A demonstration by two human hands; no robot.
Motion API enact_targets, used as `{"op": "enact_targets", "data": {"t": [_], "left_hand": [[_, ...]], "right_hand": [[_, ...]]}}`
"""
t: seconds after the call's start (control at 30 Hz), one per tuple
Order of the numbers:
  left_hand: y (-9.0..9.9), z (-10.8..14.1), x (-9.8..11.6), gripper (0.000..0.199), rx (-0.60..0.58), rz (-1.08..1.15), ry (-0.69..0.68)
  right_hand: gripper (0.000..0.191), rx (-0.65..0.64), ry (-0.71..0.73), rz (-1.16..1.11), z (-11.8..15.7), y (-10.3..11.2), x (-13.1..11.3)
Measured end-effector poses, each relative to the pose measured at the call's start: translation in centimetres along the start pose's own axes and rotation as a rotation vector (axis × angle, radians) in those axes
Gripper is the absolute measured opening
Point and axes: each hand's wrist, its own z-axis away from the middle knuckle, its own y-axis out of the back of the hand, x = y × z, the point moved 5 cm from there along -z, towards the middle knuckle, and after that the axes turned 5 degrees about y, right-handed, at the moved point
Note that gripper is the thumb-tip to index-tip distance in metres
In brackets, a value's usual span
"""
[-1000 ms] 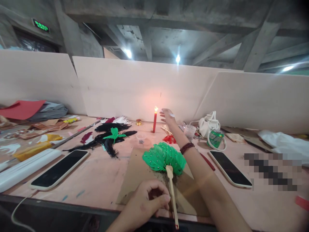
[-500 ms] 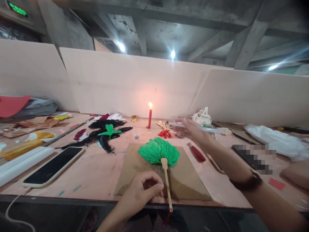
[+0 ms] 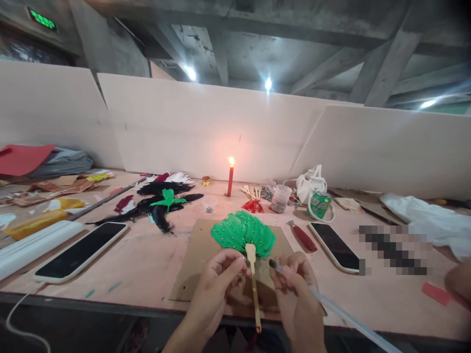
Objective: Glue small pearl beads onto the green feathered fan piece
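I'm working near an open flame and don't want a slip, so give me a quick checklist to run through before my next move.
1. Red candle upright and hands away from its flame: ok, it stands lit beyond both hands.
2. Right hand holding the translucent stick: ok, dark tip pointing toward the fan side.
3. Stick's tip hot or cool: cannot tell by sight.
4. Left hand holding a small piece: cannot tell, too small at the fingertips.
5. Green fan resting on the cardboard: ok, pale handle toward you.
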Motion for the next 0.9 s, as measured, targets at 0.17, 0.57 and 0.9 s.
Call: {"op": "enact_targets", "data": {"t": [0.17, 0.57, 0.9], "left_hand": [[-0.3, 0.5, 0.6, 0.046, -0.082, -0.146, 0.008], [-0.5, 0.9, 0.6, 0.046, -0.070, -0.157, 0.067], [-1.0, 1.3, 1.9, 0.050, -0.047, -0.343, -0.018]], "right_hand": [[0.047, -0.023, -0.097, 0.070, 0.3, 1.1, 1.1], [0.039, -0.045, -0.069, 0.117, 0.5, 0.4, 0.8], [0.039, -0.099, -0.081, 0.112, 0.8, 0.1, 0.6]]}}
